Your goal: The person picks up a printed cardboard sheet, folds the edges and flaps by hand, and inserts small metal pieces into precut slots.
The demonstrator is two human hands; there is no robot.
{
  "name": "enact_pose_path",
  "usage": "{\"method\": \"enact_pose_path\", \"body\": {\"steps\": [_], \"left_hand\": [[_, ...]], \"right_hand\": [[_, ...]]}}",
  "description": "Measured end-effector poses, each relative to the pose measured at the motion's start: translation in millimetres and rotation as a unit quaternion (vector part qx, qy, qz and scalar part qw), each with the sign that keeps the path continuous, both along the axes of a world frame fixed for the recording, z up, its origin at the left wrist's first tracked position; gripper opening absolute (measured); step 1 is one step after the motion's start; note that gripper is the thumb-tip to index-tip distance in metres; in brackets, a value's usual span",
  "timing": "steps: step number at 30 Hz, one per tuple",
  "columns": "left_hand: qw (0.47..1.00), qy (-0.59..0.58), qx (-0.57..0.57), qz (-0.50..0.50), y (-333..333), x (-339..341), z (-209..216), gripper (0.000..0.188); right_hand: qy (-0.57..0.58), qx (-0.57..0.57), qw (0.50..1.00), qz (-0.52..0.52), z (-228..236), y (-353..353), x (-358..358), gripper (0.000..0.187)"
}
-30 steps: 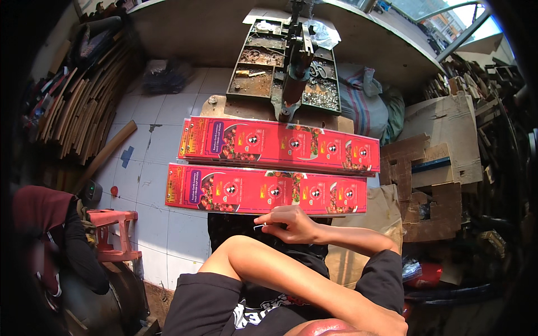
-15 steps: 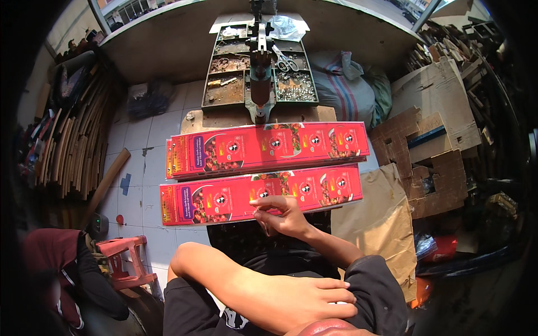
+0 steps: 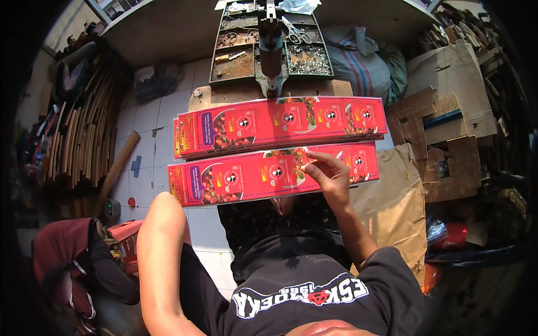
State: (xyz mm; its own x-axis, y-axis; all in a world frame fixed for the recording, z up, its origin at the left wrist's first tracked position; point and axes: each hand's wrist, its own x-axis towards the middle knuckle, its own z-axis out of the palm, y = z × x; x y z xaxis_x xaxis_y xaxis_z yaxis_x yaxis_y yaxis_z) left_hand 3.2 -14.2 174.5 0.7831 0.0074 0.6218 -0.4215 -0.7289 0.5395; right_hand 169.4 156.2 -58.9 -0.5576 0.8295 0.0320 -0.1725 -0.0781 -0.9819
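The right hand [image 3: 330, 173] pinches its fingers [image 3: 309, 166] together on the top edge of the near stack of flat, glossy red cartons [image 3: 269, 175], below the metal tray [image 3: 272, 50] of small hardware and scissors [image 3: 297, 32].

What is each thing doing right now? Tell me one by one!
Right hand: fingertips pinching the top edge of the near red sheets.
Left hand: out of sight; only the bent arm shows.
Near stack of red printed sheets: lying flat, touched by the hand.
Far stack of red printed sheets: lying flat, untouched.
Scissors: lying in the tray, blades open.
Parts tray: compartments filled with small metal bits.
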Motion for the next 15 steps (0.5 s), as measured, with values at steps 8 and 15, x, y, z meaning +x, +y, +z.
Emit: {"method": "enact_pose_path", "body": {"steps": [8,15], "left_hand": [[0.997,-0.008,-0.077,0.029,36,-51,-55,0.029],[0.449,0.178,-0.036,0.875,43,-140,-168,0.038]], "right_hand": [[-0.063,0.099,0.968,-0.220,-1,55,41,0.027],[-0.113,0.154,0.919,-0.346,-23,156,72,0.024]]}}
